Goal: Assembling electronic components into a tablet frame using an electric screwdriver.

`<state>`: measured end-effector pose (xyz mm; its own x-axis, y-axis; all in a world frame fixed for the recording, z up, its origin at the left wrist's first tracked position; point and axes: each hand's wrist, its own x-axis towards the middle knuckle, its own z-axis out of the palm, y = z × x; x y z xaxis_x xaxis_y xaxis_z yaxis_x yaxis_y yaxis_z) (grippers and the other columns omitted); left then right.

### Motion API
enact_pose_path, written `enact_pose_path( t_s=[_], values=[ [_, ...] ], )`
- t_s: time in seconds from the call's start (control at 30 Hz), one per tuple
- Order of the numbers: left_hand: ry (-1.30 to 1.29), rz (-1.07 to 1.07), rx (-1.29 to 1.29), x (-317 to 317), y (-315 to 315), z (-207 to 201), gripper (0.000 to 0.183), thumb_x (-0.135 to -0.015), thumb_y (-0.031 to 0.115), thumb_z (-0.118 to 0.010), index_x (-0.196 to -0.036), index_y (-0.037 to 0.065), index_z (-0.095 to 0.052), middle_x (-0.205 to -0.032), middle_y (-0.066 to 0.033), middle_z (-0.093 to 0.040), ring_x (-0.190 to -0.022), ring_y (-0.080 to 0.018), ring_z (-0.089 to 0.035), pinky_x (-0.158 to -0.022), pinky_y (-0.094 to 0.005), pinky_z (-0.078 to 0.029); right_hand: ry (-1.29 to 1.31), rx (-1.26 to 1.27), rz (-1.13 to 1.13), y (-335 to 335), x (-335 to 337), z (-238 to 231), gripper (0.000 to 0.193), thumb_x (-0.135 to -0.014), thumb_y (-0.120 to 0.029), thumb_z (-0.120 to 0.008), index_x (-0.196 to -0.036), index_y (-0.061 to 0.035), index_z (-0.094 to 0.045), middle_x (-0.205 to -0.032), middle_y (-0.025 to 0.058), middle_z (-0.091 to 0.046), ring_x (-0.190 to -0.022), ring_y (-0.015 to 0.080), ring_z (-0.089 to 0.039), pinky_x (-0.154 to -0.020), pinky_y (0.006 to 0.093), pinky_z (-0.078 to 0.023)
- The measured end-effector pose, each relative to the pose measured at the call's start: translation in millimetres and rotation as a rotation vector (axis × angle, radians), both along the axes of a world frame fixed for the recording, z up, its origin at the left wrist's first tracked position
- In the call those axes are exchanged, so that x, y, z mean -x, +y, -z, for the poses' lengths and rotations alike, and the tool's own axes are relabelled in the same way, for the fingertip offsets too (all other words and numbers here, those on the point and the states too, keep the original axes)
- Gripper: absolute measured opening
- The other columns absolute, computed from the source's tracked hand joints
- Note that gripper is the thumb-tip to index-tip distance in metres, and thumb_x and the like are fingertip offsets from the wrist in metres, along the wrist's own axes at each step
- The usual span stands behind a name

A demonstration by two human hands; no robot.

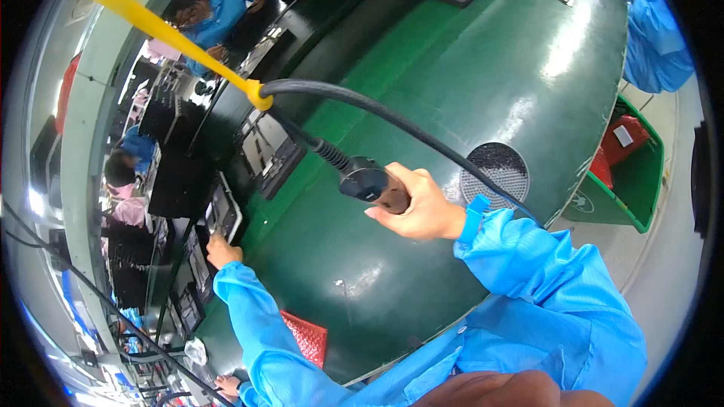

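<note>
Left of the round dark mesh grille point(495, 173), my right hand point(422, 207) clasps a black cylindrical corded tool point(366, 179); farther left, I cannot tell whether my left hand's point(224, 251) fingers grip the pale-rimmed dark panel point(225, 209). The looped black cable point(324, 88) could snag, jerking the tool.

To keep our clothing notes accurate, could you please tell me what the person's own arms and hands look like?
Both arms wear loose, creased, bright blue sleeves reaching to the wrists. A blue band circles the right wrist; whether it is a cuff or separate strap is unclear. The left hand and right hand are bare, without gloves.
</note>
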<state>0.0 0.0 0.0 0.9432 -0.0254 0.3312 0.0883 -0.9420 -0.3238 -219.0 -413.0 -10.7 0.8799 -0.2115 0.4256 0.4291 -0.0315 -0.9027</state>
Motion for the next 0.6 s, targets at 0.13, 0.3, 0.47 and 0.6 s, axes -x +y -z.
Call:
enact_pose_path(
  t_s=[0.13,0.3,0.47,0.6],
  values=[
    [-0.265,0.062,0.025,19.9,-24.0,-6.1,0.032,-0.058,0.013,-0.057,-0.089,0.009,-0.065,-0.081,-0.0151,-0.064,-0.076,-0.0362,-0.06,-0.069,-0.0462,-0.047,0.004,0.03,-0.03,-11.2,18.6,0.5,0.033,-0.071,-0.009,-0.071,-0.096,0.0002,-0.051,-0.059,0.0072,-0.055,-0.052,0.0088,-0.051,-0.049,0.0255,-0.041],
    [-0.406,0.059,0.253,43.1,-11.8,-70.5,0.041,-0.058,0.016,-0.056,-0.097,0.014,-0.066,-0.081,-0.0175,-0.065,-0.075,-0.0373,-0.062,-0.07,-0.0452,-0.049,0.016,-0.034,-0.112,-11.0,19.9,-3.2,0.05,-0.066,-0.021,-0.078,-0.102,0.0008,-0.05,-0.061,0.0046,-0.055,-0.049,0.0089,-0.047,-0.046,0.0236,-0.038],
    [-0.578,0.269,0.165,115.5,-5.7,-96.5,0.042,-0.056,0.009,-0.053,-0.096,0.009,-0.066,-0.081,-0.0167,-0.066,-0.073,-0.0365,-0.062,-0.069,-0.0429,-0.048,0.047,0.015,-0.057,-10.7,21.6,-4.1,0.056,-0.065,-0.022,-0.08,-0.106,-0.0002,-0.048,-0.065,0.0026,-0.053,-0.056,0.0109,-0.045,-0.053,0.0261,-0.04],
    [-0.642,0.451,0.401,176.3,-60.7,-102.1,0.043,-0.057,-0.007,-0.047,-0.095,0.004,-0.066,-0.084,-0.0152,-0.066,-0.076,-0.0288,-0.064,-0.072,-0.0362,-0.049,-0.037,0.028,0.044,-8.5,15.4,4.9,0.046,-0.065,-0.014,-0.078,-0.098,-0.0003,-0.05,-0.064,0.0125,-0.057,-0.054,0.0157,-0.056,-0.052,0.0295,-0.044]
  ],
)
